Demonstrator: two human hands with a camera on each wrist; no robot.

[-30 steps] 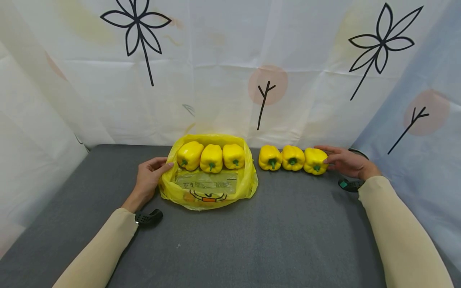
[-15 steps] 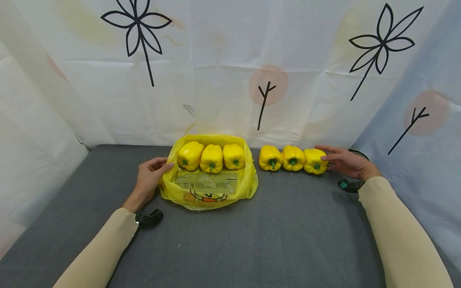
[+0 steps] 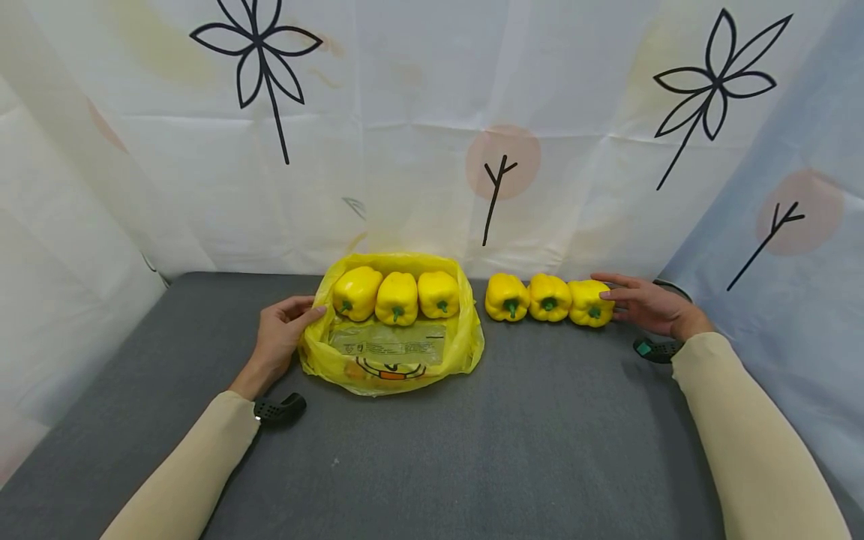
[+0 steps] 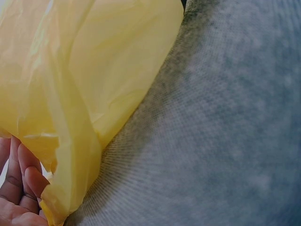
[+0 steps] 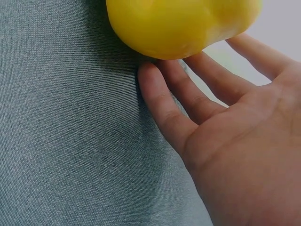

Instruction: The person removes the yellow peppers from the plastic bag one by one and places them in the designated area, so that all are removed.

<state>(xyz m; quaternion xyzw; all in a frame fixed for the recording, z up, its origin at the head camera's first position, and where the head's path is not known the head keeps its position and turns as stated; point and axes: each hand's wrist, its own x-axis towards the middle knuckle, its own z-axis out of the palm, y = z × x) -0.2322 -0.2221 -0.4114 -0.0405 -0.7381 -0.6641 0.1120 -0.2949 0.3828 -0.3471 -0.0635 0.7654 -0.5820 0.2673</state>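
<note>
With the left hand (image 3: 278,335) pinching the yellow bag (image 3: 467,341), the right hand (image 3: 649,306), fingers extended, should steady the rightmost pepper (image 3: 586,303) gently.

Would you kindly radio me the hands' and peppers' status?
Left hand pinching yellow bag. Right hand at rightmost pepper. Three peppers in bag, row of three outside; nothing seen in the way.

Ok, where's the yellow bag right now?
In the head view, the yellow bag is just left of centre on the table, between the left hand holding it and three loose peppers.
</note>
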